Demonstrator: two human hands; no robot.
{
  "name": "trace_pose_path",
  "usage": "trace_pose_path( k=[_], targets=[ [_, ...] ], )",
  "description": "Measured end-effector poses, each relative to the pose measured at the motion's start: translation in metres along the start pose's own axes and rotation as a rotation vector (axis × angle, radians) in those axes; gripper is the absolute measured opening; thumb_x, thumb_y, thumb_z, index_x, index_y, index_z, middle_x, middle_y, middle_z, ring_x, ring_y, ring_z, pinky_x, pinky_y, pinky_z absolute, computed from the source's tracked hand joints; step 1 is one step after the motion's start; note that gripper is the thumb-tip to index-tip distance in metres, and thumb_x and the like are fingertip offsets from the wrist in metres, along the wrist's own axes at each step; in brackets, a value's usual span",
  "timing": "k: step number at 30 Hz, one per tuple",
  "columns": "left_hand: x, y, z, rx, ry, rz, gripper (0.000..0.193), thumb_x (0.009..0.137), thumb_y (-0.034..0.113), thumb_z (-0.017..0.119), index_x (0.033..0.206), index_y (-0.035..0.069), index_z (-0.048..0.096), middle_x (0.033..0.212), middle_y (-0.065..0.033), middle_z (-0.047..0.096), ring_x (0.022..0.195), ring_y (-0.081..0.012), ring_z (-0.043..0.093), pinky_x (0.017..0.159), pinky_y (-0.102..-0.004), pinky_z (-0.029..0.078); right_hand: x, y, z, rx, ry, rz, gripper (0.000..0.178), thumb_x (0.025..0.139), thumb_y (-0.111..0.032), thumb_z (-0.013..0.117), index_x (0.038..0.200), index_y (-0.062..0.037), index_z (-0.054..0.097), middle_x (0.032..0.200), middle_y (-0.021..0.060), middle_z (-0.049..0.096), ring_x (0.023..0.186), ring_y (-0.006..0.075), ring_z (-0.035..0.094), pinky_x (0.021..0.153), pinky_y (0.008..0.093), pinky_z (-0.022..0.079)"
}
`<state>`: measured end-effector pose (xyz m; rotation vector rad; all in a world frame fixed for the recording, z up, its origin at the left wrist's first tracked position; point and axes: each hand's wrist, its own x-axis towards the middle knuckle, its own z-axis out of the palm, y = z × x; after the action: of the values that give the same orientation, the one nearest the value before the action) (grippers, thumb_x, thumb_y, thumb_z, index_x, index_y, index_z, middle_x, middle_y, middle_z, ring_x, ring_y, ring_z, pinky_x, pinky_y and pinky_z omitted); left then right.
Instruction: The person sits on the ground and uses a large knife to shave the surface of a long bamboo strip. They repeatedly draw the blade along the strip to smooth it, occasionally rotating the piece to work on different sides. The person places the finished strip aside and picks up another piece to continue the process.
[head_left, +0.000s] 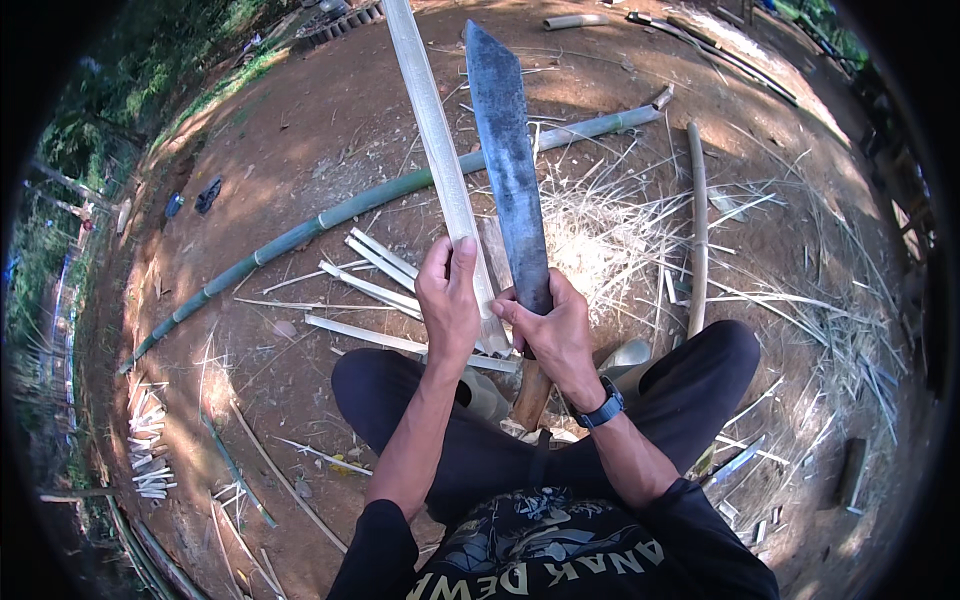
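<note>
My left hand [450, 300] grips a long pale split bamboo strip [432, 130] that rises away from me to the top edge. My right hand [552, 328], with a dark watch on its wrist, grips a large machete by the base of its broad grey blade [510, 160], which points up beside the strip. The machete's wooden handle [532, 395] slants down between my knees. Both hands are close together in front of my crossed legs in dark trousers.
A long green bamboo pole [330, 215] lies slantwise on the brown earth. Cut pale strips [372, 285] lie to my left, a heap of thin shavings [620, 240] to my right, a curved bamboo piece [697, 220] beyond. Short cut pieces [150, 450] are stacked at far left.
</note>
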<state>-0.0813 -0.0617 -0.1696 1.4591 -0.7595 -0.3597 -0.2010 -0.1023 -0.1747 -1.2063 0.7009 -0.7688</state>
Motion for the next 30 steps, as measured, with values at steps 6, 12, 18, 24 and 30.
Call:
trace_pose_path(
  k=[6, 12, 18, 24, 30],
  targets=[
    [-0.001, -0.007, -0.004, 0.006, 0.033, 0.040, 0.031, 0.100, 0.029, 0.053, 0.086, 0.001, 0.057, 0.068, 0.0041, 0.046, 0.062, -0.0031, 0.039, 0.053, -0.0232, 0.032, 0.003, 0.002, 0.012, -0.003, -0.012, 0.059, 0.020, 0.082, -0.002, 0.071, 0.090, 0.0010, 0.053, 0.065, 0.0027, 0.057, 0.046, 0.0070, 0.052, 0.039, 0.0231, 0.040],
    [-0.001, -0.028, -0.007, 0.034, 0.035, 0.071, 0.030, 0.099, 0.028, 0.053, 0.087, 0.001, 0.057, 0.068, 0.0031, 0.047, 0.061, -0.0043, 0.040, 0.053, -0.0241, 0.034, 0.007, 0.010, 0.012, 0.009, -0.014, 0.073, 0.020, 0.082, -0.001, 0.070, 0.091, 0.0006, 0.052, 0.065, 0.0020, 0.056, 0.046, 0.0072, 0.051, 0.040, 0.0227, 0.041],
    [-0.002, -0.040, -0.007, 0.122, 0.066, 0.087, 0.032, 0.101, 0.029, 0.049, 0.088, 0.001, 0.056, 0.067, 0.0011, 0.048, 0.060, -0.0060, 0.042, 0.053, -0.0245, 0.035, 0.008, 0.017, 0.010, 0.007, -0.047, 0.091, 0.017, 0.083, -0.001, 0.068, 0.091, 0.0010, 0.053, 0.066, 0.0016, 0.056, 0.047, 0.0068, 0.051, 0.043, 0.0216, 0.042],
    [0.004, -0.041, -0.021, 0.095, 0.105, -0.090, 0.031, 0.102, 0.025, 0.044, 0.086, 0.000, 0.054, 0.064, -0.0085, 0.055, 0.054, -0.0153, 0.052, 0.052, -0.0323, 0.042, 0.013, 0.010, 0.002, 0.030, -0.018, 0.075, 0.015, 0.084, 0.000, 0.066, 0.090, 0.0009, 0.052, 0.063, 0.0021, 0.055, 0.045, 0.0079, 0.051, 0.042, 0.0221, 0.043],
    [0.002, -0.043, -0.024, 0.076, 0.069, -0.151, 0.035, 0.103, 0.030, 0.040, 0.084, 0.002, 0.050, 0.059, -0.0043, 0.051, 0.044, -0.0120, 0.049, 0.044, -0.0285, 0.041, 0.019, 0.001, -0.026, 0.012, -0.095, 0.101, 0.016, 0.082, 0.001, 0.067, 0.089, 0.0010, 0.052, 0.064, 0.0024, 0.056, 0.045, 0.0080, 0.051, 0.041, 0.0216, 0.040]
  ],
)
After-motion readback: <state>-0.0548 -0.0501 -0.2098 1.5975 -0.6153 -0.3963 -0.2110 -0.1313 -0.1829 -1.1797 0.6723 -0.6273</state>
